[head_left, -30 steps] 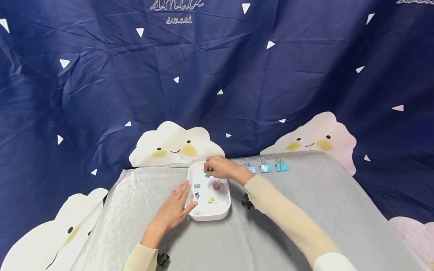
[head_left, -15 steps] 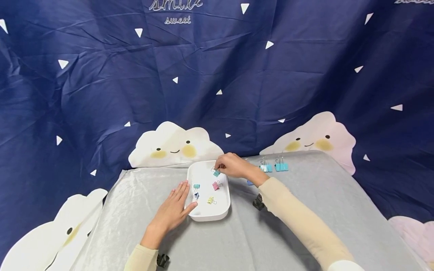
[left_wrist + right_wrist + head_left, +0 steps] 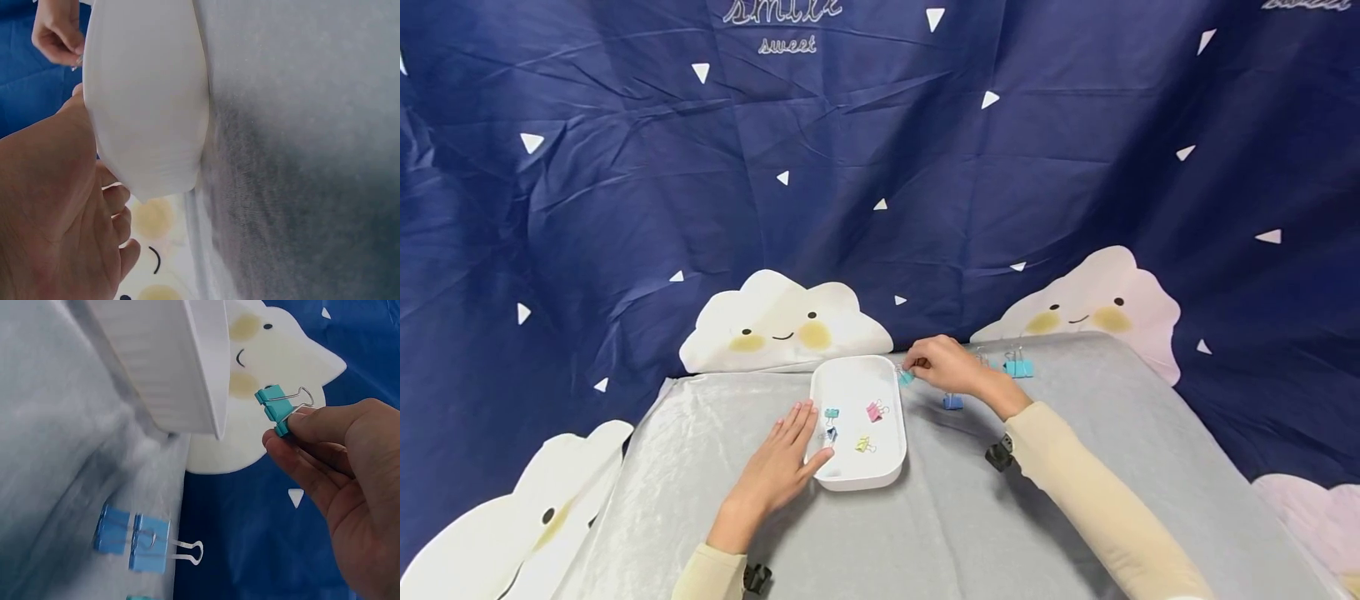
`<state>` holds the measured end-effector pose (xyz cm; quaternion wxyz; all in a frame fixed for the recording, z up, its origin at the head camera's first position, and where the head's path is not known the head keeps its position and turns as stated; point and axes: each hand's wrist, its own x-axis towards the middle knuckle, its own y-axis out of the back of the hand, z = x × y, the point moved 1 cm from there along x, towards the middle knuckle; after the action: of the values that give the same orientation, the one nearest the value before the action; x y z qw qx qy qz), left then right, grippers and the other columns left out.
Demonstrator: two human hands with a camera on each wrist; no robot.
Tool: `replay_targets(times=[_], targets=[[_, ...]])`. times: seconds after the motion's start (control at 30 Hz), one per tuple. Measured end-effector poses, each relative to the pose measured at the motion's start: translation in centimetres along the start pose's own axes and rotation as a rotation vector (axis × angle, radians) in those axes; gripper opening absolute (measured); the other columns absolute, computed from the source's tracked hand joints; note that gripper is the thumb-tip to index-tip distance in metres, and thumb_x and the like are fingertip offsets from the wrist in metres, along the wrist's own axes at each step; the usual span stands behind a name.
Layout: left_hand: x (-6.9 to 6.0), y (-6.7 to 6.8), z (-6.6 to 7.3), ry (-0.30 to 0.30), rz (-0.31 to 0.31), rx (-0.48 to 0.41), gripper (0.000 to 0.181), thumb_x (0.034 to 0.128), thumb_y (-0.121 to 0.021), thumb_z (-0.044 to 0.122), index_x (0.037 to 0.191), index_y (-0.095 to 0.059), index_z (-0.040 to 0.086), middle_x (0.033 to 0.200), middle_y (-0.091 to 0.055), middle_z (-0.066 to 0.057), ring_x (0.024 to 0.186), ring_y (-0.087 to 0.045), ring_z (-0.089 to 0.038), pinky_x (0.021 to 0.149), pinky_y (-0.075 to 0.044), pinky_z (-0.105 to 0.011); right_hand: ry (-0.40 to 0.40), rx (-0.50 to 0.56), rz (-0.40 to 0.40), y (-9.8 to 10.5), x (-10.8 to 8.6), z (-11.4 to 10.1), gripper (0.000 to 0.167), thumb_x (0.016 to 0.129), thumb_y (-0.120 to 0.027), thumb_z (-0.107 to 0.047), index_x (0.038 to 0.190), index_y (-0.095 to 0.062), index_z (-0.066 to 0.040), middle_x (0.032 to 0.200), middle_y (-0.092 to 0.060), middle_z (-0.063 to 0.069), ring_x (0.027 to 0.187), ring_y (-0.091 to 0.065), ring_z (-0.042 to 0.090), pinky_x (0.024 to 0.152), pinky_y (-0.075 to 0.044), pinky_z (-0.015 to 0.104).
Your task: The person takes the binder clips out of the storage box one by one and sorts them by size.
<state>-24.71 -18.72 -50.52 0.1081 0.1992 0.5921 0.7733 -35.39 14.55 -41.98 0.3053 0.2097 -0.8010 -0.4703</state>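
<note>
My right hand point(image 3: 951, 365) pinches a small teal binder clip point(image 3: 275, 407) by its edge and one wire handle, between thumb and fingers. In the head view, that clip hangs just past the right rim of a white tray point(image 3: 859, 483). Against the tray's left side lies my left hand point(image 3: 775, 467), fingers extended along the rim and thumb over the near-left edge. Inside the tray are a teal clip point(image 3: 832, 413), a dark blue clip point(image 3: 831, 434), a pink clip point(image 3: 876, 412) and a yellow clip point(image 3: 862, 445).
Right of the tray, a blue binder clip point(image 3: 952, 402) lies on the grey cloth point(image 3: 925, 533). Farther back stands a larger teal clip point(image 3: 1018, 368), with another partly hidden by my right hand. A dark blue curtain point(image 3: 850, 125) hangs behind the table.
My right hand has lifted the teal clip from the tray's far end and carried it right, over the rim. A blue clip has come into sight below that hand. My left hand stays put.
</note>
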Motion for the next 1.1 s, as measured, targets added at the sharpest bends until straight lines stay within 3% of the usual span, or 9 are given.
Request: replay_targets(times=[0.37,0.57,0.87,1.1], targets=[[0.1,-0.3,-0.3,0.000,0.007,-0.003,0.081,0.1089,-0.052,0.055,0.165,-0.034,-0.001,0.175,-0.028,-0.017,0.164,-0.026,-0.036,0.133,-0.027,-0.057,-0.048,-0.006,0.061,0.6,-3.4,2.9,0.013,0.098,-0.073,-0.004,0.102,-0.083,-0.010,0.101,-0.079,0.002,0.088,-0.074,0.018,0.080,-0.062,0.038],[0.1,-0.4,-0.3,0.007,-0.007,-0.005,0.083,0.1089,-0.051,0.057,0.165,-0.033,-0.001,0.176,-0.027,-0.016,0.164,-0.026,-0.036,0.134,-0.026,-0.056,-0.076,-0.009,0.099,0.7,-5.3,4.6,0.013,0.095,-0.074,0.000,0.102,-0.083,-0.006,0.099,-0.080,0.003,0.091,-0.075,0.021,0.083,-0.064,0.040],[0.1,-0.4,-0.3,0.015,-0.014,-0.004,0.083,0.1089,-0.051,0.057,0.166,-0.032,-0.001,0.176,-0.026,-0.016,0.164,-0.025,-0.035,0.134,-0.025,-0.056,-0.129,0.001,0.126,1.1,-7.7,6.3,0.012,0.095,-0.075,0.001,0.101,-0.083,-0.004,0.099,-0.081,0.005,0.090,-0.075,0.020,0.079,-0.063,0.038],[0.1,-0.3,-0.2,0.013,-0.013,-0.014,0.083,0.1090,-0.051,0.056,0.166,-0.032,-0.001,0.176,-0.026,-0.016,0.164,-0.025,-0.035,0.134,-0.025,-0.056,-0.195,0.048,0.125,1.1,-9.1,7.9,0.013,0.095,-0.073,0.002,0.099,-0.083,-0.005,0.092,-0.080,0.003,0.081,-0.070,0.011,0.073,-0.060,0.029]])
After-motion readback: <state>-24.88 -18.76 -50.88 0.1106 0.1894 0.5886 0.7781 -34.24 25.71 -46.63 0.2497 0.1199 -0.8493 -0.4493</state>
